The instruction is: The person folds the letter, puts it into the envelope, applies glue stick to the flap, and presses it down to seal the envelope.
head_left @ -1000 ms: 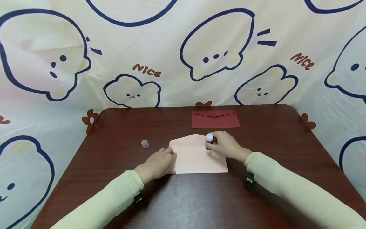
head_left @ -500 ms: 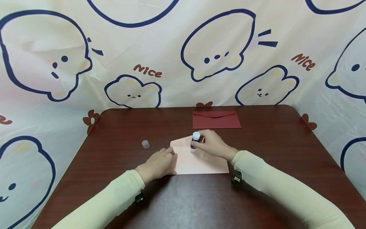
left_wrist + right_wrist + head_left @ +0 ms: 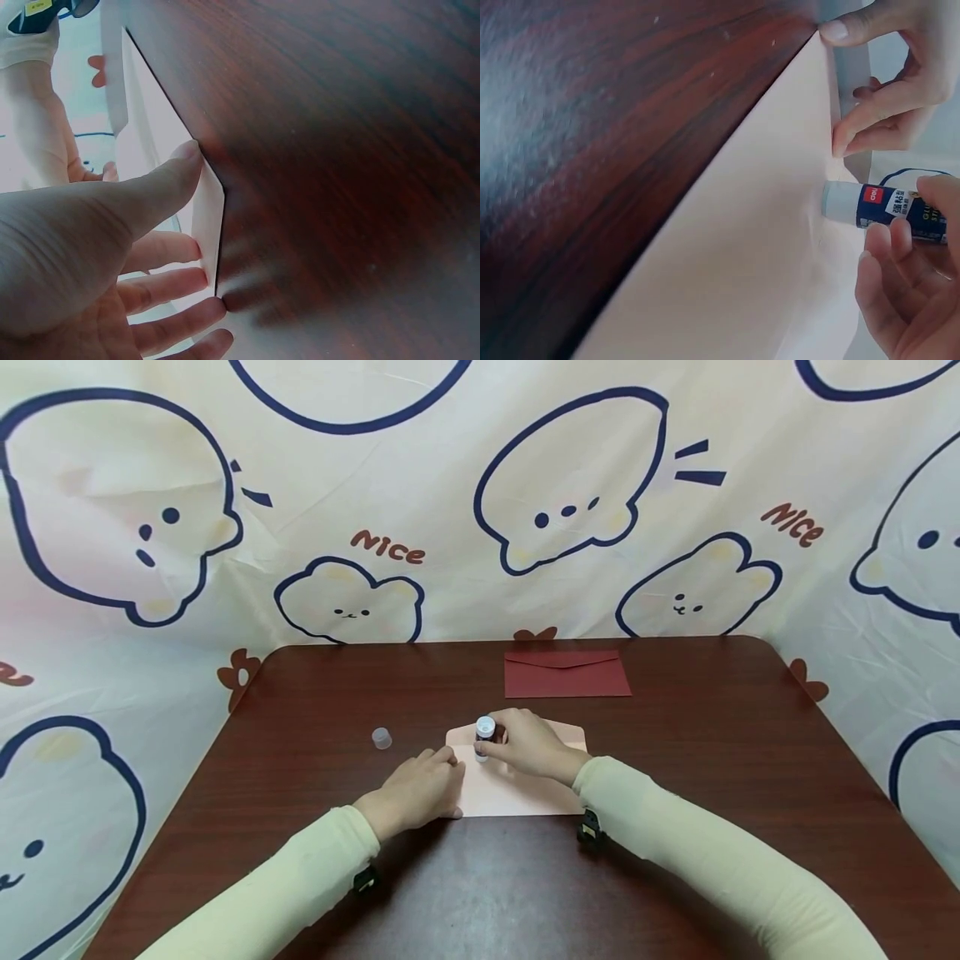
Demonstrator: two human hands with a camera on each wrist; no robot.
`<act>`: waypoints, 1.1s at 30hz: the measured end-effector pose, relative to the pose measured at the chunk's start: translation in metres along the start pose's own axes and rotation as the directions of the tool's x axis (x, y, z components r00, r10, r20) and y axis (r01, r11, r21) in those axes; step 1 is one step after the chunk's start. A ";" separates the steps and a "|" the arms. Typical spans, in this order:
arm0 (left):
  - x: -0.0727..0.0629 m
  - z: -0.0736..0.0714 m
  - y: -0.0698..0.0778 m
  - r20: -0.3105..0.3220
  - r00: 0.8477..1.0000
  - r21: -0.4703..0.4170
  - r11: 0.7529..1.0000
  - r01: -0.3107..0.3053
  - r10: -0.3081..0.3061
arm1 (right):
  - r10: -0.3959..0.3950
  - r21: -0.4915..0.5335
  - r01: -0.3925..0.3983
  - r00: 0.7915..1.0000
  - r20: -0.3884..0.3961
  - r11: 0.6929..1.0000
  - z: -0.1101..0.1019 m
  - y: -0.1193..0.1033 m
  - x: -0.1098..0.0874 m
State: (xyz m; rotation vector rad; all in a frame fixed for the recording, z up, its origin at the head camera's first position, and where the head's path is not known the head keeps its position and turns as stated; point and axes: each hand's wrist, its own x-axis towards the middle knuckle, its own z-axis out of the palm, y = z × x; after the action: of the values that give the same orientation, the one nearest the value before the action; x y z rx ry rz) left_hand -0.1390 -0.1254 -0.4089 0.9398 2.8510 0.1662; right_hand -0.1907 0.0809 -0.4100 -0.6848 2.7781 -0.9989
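Note:
A pale pink envelope point(image 3: 517, 789) lies on the table with its flap spread toward the far side. My right hand point(image 3: 534, 745) grips a glue stick point(image 3: 484, 739) upright, its white end down on the envelope near the flap fold. Dark blue label and red patch of the glue stick point(image 3: 889, 204) show in the right wrist view. At the envelope's left edge rests my left hand point(image 3: 418, 787), thumb and fingertips touching the paper. Those fingers point(image 3: 169, 251) are spread and fairly straight in the left wrist view. A translucent cap point(image 3: 382, 738) sits left of the envelope.
Toward the back of the brown table point(image 3: 337, 693) lies a dark red envelope point(image 3: 567, 675), its flap side up. A cloth point(image 3: 450, 485) printed with cartoon figures hangs behind the table and along both sides.
My right hand has slid the glue stick leftward along the envelope's fold, from its right part to near the left edge. My left hand has stayed in place.

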 end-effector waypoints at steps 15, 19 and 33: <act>-0.001 0.000 0.000 -0.045 0.999 0.038 0.999 -0.026 0.027 | -0.066 -0.185 0.071 0.997 0.036 0.980 -0.004 -0.003 -0.001; -0.001 0.001 0.001 -0.045 0.999 0.048 0.999 -0.024 0.026 | -0.058 -0.169 0.063 0.998 0.038 0.984 -0.009 0.001 -0.004; -0.001 0.001 0.001 -0.039 0.999 0.020 1.000 -0.013 0.014 | 0.003 -0.127 0.000 1.000 0.019 0.992 -0.022 0.020 -0.018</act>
State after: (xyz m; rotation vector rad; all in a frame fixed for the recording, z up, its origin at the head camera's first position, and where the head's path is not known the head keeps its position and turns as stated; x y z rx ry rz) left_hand -0.1372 -0.1254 -0.4099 0.9704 2.8875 0.1606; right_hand -0.1882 0.1157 -0.4063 -0.7038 2.8442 -0.8156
